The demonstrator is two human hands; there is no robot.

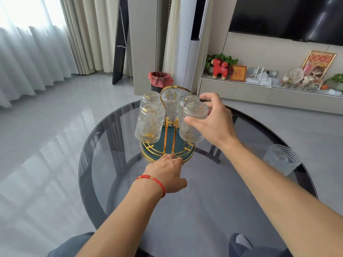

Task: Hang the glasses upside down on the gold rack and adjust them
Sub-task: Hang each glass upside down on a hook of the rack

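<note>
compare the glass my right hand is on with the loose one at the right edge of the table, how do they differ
The glass on the rack hangs upside down, base up, above the rack's green tray; the loose glass stands mouth up on the glass table. The right hand wraps the hung glass, while nothing touches the loose one. The hung glass sits among four other hung glasses; the loose one stands alone. Both are clear, ribbed, embossed tumblers.

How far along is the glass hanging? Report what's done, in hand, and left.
Done: five glasses hang upside down on the gold rack. In hand: the right hand grips the near right glass, adjusting it, while the left hand steadies the rack's base. Left: one glass stands upright on the table.
</note>
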